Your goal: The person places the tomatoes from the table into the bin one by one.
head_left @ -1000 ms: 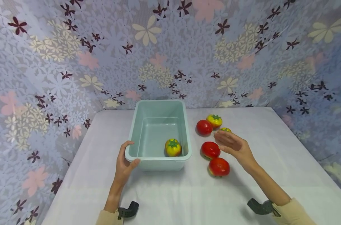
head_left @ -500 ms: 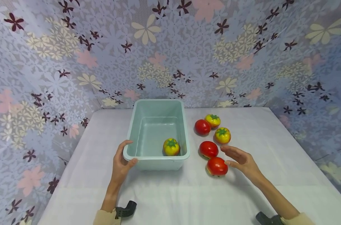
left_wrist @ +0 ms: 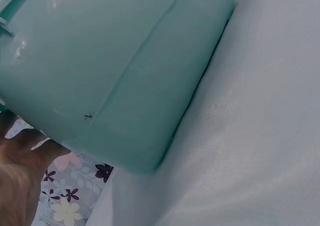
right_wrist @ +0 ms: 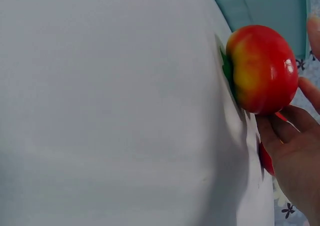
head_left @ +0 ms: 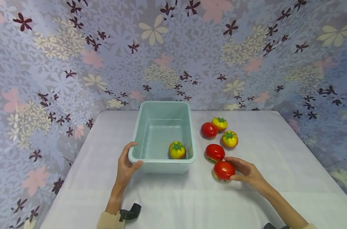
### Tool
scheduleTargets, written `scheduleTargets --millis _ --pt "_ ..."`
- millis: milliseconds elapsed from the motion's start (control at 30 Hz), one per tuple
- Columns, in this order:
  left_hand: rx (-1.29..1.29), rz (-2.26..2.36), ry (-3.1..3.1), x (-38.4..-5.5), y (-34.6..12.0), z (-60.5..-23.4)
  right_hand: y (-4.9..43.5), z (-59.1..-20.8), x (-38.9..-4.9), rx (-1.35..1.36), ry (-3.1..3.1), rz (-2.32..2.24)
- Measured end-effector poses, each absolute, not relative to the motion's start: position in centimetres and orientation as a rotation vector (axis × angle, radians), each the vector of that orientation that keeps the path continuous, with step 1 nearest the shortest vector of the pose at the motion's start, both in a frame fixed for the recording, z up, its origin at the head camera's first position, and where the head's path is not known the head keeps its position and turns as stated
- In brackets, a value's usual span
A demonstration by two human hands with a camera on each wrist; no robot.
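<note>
The left hand (head_left: pixel 125 169) grips the near left corner of a smooth, rectangular, pale green tub (head_left: pixel 163 161); a ribbed yellow fruit (head_left: pixel 176 151) with starry green leaves sits inside. On the cloth-covered counter (head_left: pixel 167 206), the right hand (head_left: pixel 250 174), thumb and fingers spread wide, cups the right side of a glossy, rounded red fruit (head_left: pixel 223 170) beside the tub. Floral fabric (head_left: pixel 119 47) hangs behind.

Bare right hand (head_left: pixel 249 174) relocated to the glossy, round red fruit (head_left: pixel 223 170) nearest the person.
It has moved back from beside the rightmost yellow fruit with green leaves (head_left: pixel 230 140); thumb and fingers now curve about the red fruit's right side. The yellow fruit, formerly part-covered, now shows fully.
</note>
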State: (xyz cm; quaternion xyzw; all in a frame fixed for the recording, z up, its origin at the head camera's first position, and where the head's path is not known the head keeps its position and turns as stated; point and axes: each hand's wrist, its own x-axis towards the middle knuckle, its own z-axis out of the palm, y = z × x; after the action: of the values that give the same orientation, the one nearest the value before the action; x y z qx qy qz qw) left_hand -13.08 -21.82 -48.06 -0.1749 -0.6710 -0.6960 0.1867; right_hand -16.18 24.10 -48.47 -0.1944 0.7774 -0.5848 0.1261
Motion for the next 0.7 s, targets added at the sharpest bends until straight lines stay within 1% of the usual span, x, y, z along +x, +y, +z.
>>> scheduleTargets --millis 300,700 --pt "-0.479 -1.959 -1.883 -13.1 -21.6 -48.1 24.3 -49.5 -15.9 -0.543 2.338 -1.596" --pt "-0.432 -1.962 -1.905 -13.1 -21.5 -48.1 24.5 -50.1 -16.1 -0.583 2.372 -1.623"
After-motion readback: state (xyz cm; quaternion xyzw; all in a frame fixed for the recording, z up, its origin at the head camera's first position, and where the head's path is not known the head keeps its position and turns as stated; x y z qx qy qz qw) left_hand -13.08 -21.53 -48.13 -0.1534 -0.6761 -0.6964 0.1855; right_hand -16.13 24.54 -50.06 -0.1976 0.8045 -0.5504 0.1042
